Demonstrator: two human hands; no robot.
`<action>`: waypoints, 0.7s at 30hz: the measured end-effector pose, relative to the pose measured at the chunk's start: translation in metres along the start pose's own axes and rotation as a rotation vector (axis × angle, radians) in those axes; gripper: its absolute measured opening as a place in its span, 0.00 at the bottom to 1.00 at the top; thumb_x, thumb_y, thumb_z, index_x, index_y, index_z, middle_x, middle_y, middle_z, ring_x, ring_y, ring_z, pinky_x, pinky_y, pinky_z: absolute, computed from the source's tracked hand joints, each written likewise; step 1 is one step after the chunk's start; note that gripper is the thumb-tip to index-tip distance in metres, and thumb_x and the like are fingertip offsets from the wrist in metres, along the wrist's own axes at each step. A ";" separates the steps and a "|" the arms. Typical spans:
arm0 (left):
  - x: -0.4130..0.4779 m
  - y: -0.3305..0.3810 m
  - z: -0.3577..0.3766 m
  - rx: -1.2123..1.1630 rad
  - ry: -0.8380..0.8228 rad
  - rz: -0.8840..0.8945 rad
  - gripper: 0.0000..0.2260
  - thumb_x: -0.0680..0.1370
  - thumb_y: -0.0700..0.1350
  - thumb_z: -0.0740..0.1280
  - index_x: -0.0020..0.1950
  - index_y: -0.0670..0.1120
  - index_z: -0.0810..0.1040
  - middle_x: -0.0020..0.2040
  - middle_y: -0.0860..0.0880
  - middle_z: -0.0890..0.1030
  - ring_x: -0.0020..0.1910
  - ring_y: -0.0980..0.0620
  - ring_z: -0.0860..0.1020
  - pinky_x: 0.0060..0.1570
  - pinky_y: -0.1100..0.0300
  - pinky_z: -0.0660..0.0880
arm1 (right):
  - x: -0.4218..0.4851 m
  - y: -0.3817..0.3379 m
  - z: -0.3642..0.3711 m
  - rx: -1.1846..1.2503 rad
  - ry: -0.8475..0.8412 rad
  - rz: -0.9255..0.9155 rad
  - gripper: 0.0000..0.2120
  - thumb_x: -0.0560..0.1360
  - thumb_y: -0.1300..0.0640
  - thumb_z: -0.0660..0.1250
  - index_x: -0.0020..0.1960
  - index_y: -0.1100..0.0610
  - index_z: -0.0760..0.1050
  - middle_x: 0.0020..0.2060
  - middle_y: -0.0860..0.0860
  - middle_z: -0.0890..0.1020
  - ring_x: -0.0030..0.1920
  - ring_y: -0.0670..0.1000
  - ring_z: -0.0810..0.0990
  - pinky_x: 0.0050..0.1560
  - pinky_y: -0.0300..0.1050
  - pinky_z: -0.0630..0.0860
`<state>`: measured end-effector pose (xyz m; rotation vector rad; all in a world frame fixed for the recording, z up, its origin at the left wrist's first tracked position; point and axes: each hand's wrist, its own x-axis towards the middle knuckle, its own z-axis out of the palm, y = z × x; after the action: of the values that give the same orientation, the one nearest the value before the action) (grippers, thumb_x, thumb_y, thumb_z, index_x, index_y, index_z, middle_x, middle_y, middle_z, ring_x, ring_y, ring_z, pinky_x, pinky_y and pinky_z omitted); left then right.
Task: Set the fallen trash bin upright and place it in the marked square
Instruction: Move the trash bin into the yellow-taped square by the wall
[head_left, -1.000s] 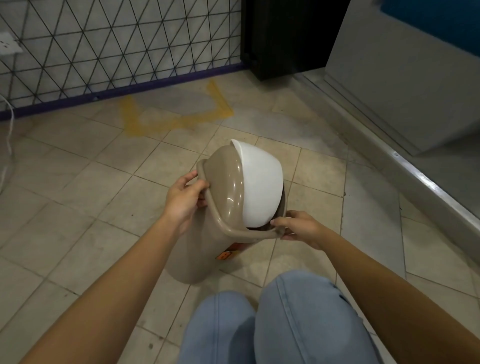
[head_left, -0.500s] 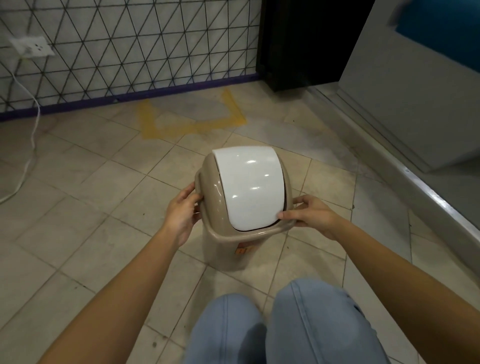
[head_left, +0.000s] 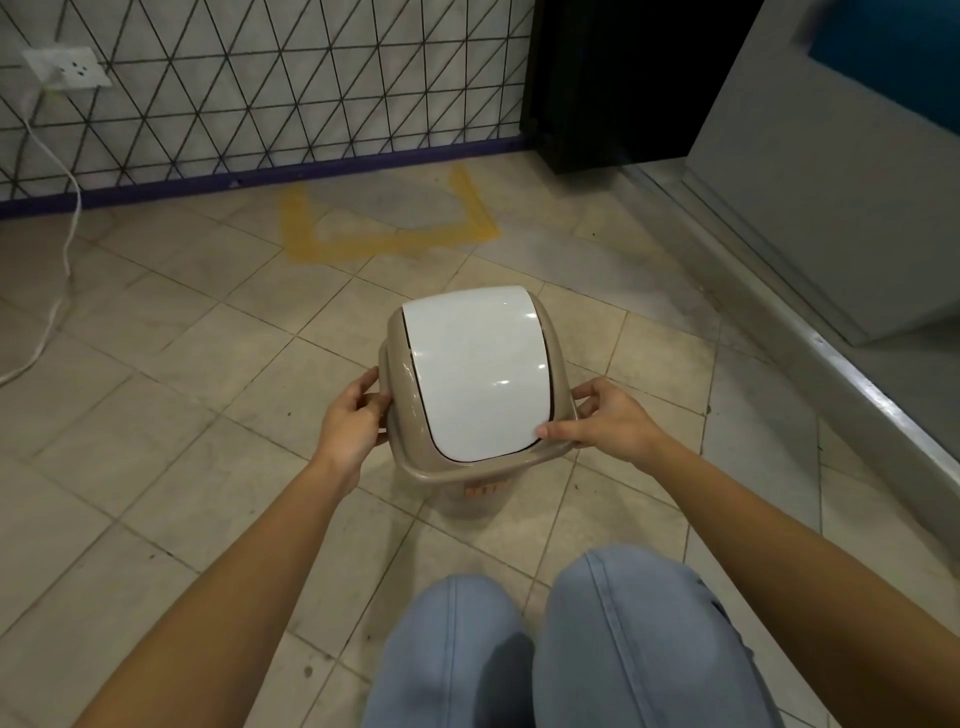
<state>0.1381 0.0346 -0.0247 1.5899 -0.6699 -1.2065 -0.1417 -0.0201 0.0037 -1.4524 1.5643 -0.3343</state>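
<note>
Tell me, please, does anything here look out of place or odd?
Only the trash bin is out of place. It stands upright between the left hand and right hand, but on bare tiles, short of the yellow marked square by the wall. No spill or damage shows.

Glossy plastic trash bin (head_left: 410, 395); matt tiled floor (head_left: 208, 364).

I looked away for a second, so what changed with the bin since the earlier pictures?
The trash bin went from tilted to upright, its white lid now facing up. The left hand and right hand keep gripping its rim. It remains outside the yellow marked square.
</note>
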 end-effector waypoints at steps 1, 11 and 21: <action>-0.001 -0.001 0.001 0.035 0.025 0.015 0.19 0.80 0.42 0.60 0.71 0.49 0.68 0.51 0.43 0.81 0.43 0.50 0.80 0.42 0.57 0.77 | 0.000 0.000 0.000 -0.015 0.004 -0.014 0.47 0.49 0.39 0.79 0.63 0.54 0.67 0.50 0.51 0.76 0.53 0.54 0.78 0.53 0.53 0.78; -0.032 -0.007 0.008 0.277 0.160 0.449 0.19 0.78 0.49 0.62 0.69 0.54 0.67 0.62 0.51 0.74 0.58 0.62 0.73 0.51 0.71 0.71 | -0.005 0.000 0.006 -0.180 0.088 -0.339 0.65 0.48 0.44 0.82 0.74 0.43 0.44 0.72 0.48 0.59 0.71 0.50 0.60 0.68 0.50 0.62; -0.051 -0.017 0.015 0.526 -0.039 0.544 0.58 0.59 0.58 0.79 0.77 0.56 0.43 0.75 0.53 0.58 0.73 0.57 0.58 0.69 0.55 0.62 | -0.001 -0.006 0.015 -0.181 0.034 -0.436 0.65 0.52 0.46 0.82 0.73 0.40 0.38 0.71 0.45 0.58 0.70 0.47 0.60 0.66 0.44 0.61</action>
<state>0.1038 0.0787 -0.0216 1.6396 -1.4256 -0.6833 -0.1265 -0.0154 0.0011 -1.9400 1.3192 -0.4813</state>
